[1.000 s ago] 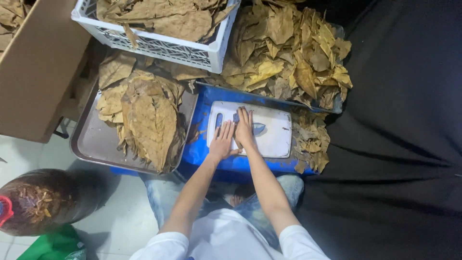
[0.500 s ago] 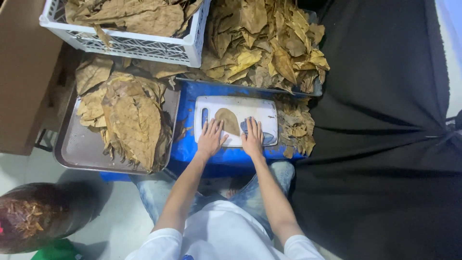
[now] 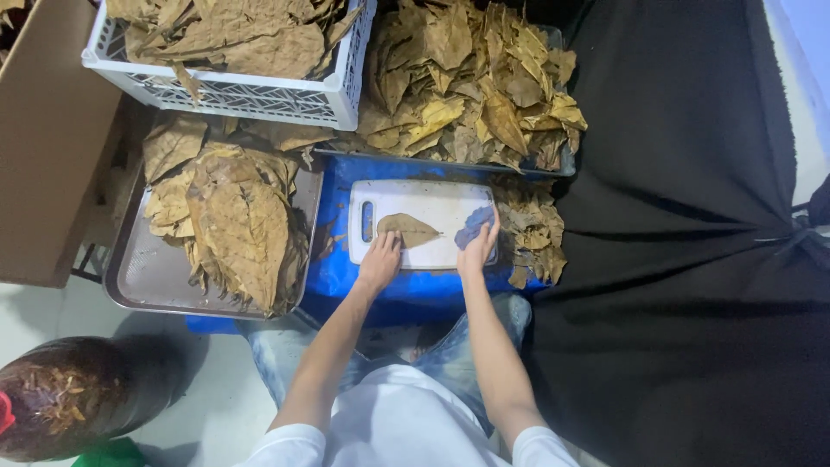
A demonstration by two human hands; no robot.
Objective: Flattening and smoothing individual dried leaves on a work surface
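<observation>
Leaf (image 3: 408, 229) on board (image 3: 424, 197): dry, light, brittle. L hand (image 3: 380, 261) flat at its 7 o'clock; R hand (image 3: 478, 249) pinches cloth (image 3: 474, 228).

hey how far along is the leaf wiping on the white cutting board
Done, it seems: flat leaves stacked on the metal tray. In hand: one leaf on the white cutting board, left hand pinning it, right hand holding a blue cloth. Left: a big crumpled leaf pile behind.
</observation>
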